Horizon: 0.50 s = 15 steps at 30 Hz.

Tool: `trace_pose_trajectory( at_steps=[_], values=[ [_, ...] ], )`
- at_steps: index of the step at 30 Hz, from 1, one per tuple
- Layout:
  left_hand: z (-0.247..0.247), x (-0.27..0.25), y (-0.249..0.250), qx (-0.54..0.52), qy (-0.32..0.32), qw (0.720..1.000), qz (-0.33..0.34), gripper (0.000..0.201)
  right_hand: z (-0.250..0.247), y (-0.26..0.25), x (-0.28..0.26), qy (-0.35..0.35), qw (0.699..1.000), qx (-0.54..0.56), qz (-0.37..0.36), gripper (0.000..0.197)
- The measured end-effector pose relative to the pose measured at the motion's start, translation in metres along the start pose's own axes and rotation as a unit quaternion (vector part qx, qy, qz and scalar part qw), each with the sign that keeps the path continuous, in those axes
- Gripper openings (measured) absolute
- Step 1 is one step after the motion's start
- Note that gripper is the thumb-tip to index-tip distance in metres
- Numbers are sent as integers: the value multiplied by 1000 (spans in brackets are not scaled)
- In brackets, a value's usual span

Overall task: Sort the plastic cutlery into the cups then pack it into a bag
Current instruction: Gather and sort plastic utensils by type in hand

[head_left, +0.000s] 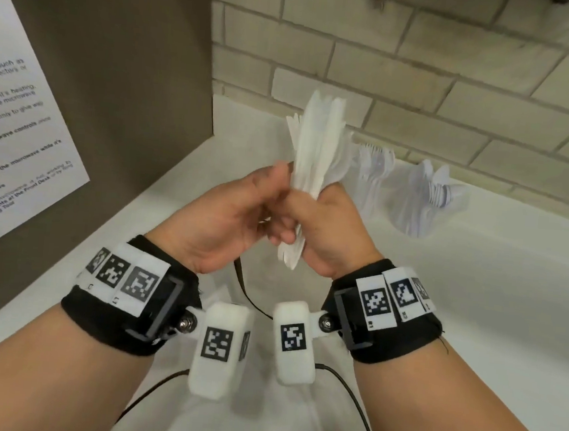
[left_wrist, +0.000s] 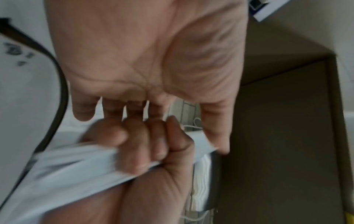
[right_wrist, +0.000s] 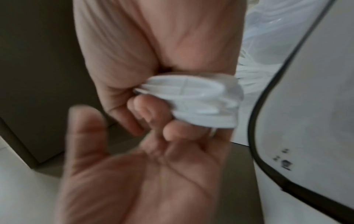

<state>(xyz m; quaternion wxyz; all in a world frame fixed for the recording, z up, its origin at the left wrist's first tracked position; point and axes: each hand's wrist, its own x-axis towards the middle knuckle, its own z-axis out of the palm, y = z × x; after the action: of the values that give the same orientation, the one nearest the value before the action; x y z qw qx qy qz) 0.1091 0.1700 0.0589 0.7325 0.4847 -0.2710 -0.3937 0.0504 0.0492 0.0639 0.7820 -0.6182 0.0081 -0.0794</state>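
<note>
A bundle of white plastic cutlery [head_left: 315, 156] stands upright in front of me, above the white counter [head_left: 475, 300]. My right hand [head_left: 327, 226] grips it in a fist round the handles [right_wrist: 201, 98], and the ends fan out above and below. My left hand [head_left: 228, 217] faces the right one with loose fingers. Its thumb and fingertips [right_wrist: 143, 109] touch the bundle [left_wrist: 76, 163] and the right knuckles [left_wrist: 153, 144]. Two clear plastic cups with white cutlery in them, one [head_left: 372, 175] and another [head_left: 425, 196], stand at the back right.
A brown cabinet side with a printed notice [head_left: 16, 123] walls off the left. A pale brick wall [head_left: 426, 73] runs along the back. A black cable [head_left: 245, 291] hangs below my wrists. Clear crumpled plastic [right_wrist: 268, 30] shows to the right of my right hand.
</note>
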Motion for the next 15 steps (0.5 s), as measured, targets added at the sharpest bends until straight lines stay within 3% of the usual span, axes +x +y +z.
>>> trace_pose_trajectory(
  at_steps=[2,7,9,12,15],
  values=[
    [4,-2,4,105,6,994,6,60,4,7,-5,-50,996,-65,28,26],
    [16,-1,8,223,106,969,22,27,5,15,-8,-92,987,-122,38,18],
    [16,0,7,208,152,965,57,12,3,16,-6,-83,981,-170,43,22],
    [16,4,8,146,206,963,99,19,1,23,-4,-23,961,-269,66,17],
    [17,6,7,149,176,966,115,7,2,25,-4,3,972,-221,77,14]
  ],
)
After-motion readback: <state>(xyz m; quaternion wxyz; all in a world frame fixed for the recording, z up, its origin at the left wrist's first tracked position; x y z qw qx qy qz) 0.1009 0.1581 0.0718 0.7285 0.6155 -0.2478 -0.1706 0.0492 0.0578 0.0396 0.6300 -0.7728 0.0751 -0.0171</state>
